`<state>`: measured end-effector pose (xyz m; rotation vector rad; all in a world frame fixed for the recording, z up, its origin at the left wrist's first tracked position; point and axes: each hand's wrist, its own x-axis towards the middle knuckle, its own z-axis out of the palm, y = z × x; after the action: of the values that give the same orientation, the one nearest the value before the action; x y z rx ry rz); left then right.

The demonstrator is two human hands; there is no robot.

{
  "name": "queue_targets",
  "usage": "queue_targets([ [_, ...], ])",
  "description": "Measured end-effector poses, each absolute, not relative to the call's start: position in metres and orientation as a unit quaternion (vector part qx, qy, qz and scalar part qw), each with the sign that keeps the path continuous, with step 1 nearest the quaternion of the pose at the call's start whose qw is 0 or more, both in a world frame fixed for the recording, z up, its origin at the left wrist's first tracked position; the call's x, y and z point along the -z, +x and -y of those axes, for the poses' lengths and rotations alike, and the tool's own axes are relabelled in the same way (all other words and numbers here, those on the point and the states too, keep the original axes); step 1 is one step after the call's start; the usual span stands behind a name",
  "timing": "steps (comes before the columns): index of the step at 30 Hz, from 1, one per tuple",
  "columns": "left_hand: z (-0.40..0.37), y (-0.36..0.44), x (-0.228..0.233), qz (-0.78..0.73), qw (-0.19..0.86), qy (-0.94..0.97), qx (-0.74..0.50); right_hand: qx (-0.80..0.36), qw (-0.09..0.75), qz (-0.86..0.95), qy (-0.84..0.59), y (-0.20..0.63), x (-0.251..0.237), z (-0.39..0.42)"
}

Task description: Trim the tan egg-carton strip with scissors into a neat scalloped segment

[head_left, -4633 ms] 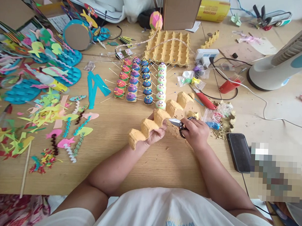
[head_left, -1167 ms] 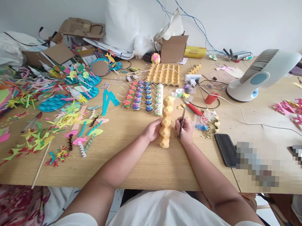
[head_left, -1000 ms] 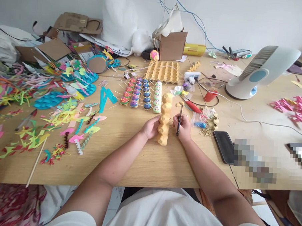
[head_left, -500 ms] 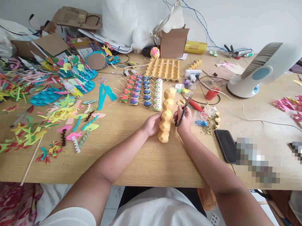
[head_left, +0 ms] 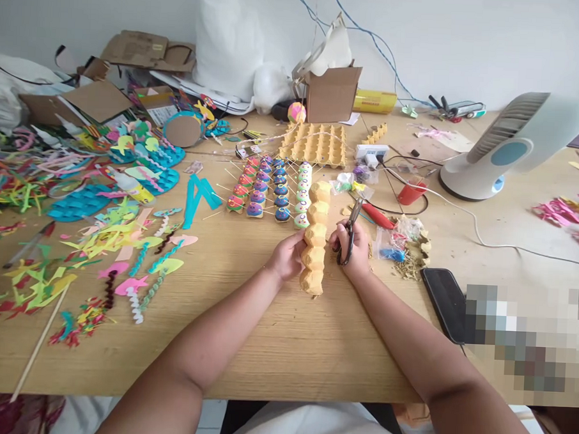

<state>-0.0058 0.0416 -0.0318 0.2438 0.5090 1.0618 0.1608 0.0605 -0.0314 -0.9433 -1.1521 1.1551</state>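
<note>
— Looking down at the worktop [head_left: 274, 344], we see the egg-carton strip [head_left: 314, 237] lying between our two hands, its long axis running away from us, near end by our wrists and far end toward the painted eggs [head_left: 264, 193].

— Which way does it point, exactly?

— Nearly straight ahead, leaning slightly right at the far end. Its domes face up in a single row.

— And our left hand [head_left: 288, 255]?

— It presses against the strip's left side near the lower end, fingers curled loosely onto the cardboard, thumb on top. It steadies the strip rather than wrapping it.

— The right hand [head_left: 352, 252]?

— It sits just right of the strip, closed around the handles of the scissors [head_left: 350, 229]. The blades point up and away from us, roughly parallel to the strip, and look shut or almost so. We cannot tell whether this hand touches the strip.

— What lies around?

— An egg tray [head_left: 316, 144] beyond the eggs, a fan [head_left: 518, 147] far right, a phone [head_left: 446, 304] right of our forearm, and paper cut-outs [head_left: 116, 228] scattered left.
</note>
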Motion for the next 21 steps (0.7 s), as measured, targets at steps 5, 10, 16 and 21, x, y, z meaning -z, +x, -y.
queue_targets([
  [5, -0.040, -0.006, 0.029, -0.245, 0.821, 0.119, -0.501, -0.483, 0.569, 0.526, -0.408, 0.156, 0.035, -0.059],
  [10, -0.041, -0.009, 0.029, -0.248, 0.813, 0.129, -0.510, -0.463, 0.576, 0.549, -0.390, 0.157, 0.041, -0.063],
  [16, -0.038, -0.011, 0.023, -0.267, 0.807, 0.124, -0.511, -0.470, 0.562, 0.554, -0.396, 0.160, 0.041, -0.068],
  [21, -0.036, -0.009, 0.018, -0.286, 0.799, 0.123, -0.514, -0.474, 0.551, 0.554, -0.406, 0.160, 0.039, -0.064],
])
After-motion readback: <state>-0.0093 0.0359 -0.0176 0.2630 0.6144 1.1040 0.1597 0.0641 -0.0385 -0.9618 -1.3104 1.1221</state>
